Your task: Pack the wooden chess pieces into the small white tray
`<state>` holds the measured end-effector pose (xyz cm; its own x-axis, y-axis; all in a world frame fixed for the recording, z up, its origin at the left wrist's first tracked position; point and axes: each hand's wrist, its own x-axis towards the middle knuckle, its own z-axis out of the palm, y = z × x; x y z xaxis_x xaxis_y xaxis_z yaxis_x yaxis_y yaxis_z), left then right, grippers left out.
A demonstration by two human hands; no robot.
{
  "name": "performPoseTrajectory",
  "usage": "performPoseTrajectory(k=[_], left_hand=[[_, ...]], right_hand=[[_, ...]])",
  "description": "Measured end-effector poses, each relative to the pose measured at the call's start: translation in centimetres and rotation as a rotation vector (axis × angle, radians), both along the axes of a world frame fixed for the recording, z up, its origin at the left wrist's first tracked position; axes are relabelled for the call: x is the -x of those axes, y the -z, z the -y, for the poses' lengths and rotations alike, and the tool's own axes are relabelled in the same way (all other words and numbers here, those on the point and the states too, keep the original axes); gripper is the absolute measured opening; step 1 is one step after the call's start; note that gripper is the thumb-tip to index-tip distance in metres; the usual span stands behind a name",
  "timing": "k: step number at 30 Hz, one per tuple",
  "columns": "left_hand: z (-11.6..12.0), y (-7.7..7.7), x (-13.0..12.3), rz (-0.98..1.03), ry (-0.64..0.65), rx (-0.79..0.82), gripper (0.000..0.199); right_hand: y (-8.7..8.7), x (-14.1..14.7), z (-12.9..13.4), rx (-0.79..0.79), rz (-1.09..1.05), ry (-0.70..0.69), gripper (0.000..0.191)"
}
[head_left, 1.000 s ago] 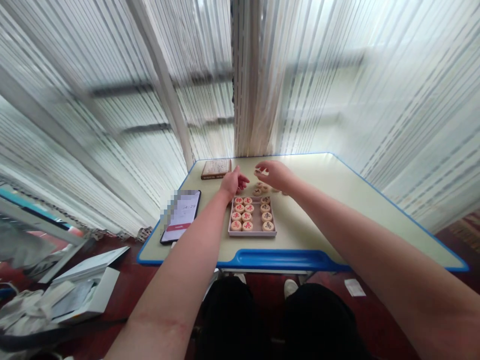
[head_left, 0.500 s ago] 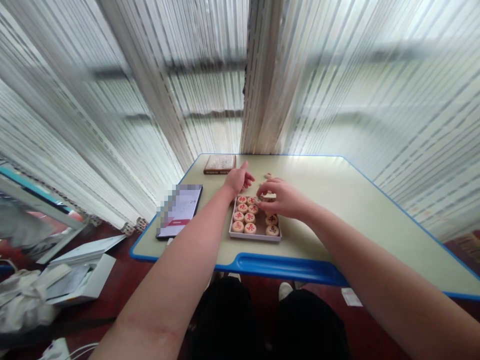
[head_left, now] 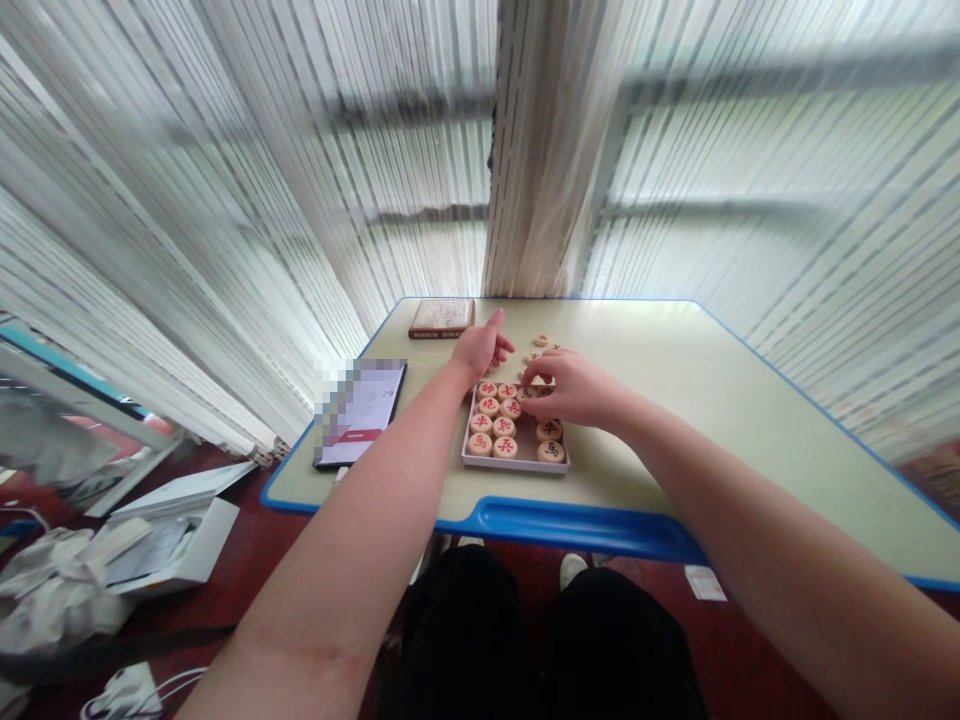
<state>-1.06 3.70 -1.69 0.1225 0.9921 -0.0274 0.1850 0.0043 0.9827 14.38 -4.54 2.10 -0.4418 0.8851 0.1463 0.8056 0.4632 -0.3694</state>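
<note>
An open shallow box [head_left: 517, 465] on the desk holds round wooden pieces with red characters in its left columns and several with black characters at the right. Over the box's right side is my right hand [head_left: 562, 388], its thumb and fingers bent around a spot by a black-marked piece [head_left: 527, 394]; whether it grips anything is hidden. My left hand [head_left: 484, 349] hovers at the box's far left corner, fingers apart and holding nothing. Beyond my right hand, loose pieces [head_left: 541, 341] lie on the desk, partly covered by that hand.
The pale desk [head_left: 675, 380] has a blue edge with a blue tray groove [head_left: 577, 524] in front. A closed wooden case [head_left: 442, 317] stands at the far left, a tablet [head_left: 364, 410] nearer. On the floor at left are an open white box [head_left: 187, 550] and cloth bags.
The view has shifted slightly. My right hand has lifted off a little, so more of the black-marked pieces in the far row and the loose pieces behind it show. My left hand stays nearly still.
</note>
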Motion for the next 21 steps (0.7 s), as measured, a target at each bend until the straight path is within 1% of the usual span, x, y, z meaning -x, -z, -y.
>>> performPoseTrajectory(k=[4, 12, 17, 21], left_hand=[[0.2, -0.3, -0.1, -0.017, -0.007, 0.008, 0.073], [0.8, -0.8, -0.2, -0.027, -0.013, 0.012, 0.071], [0.7, -0.8, -0.2, -0.035, -0.015, 0.017, 0.071], [0.6, -0.8, -0.2, -0.034, -0.013, 0.012, 0.071]], right_hand=[[-0.2, 0.1, 0.0, 0.021, 0.033, 0.036, 0.024], [-1.0, -0.2, 0.5, 0.065, 0.043, 0.015, 0.028], [-1.3, -0.3, 1.1, 0.039, 0.017, -0.05, 0.021], [-1.6, 0.1, 1.7, 0.051, 0.059, -0.076, 0.018]])
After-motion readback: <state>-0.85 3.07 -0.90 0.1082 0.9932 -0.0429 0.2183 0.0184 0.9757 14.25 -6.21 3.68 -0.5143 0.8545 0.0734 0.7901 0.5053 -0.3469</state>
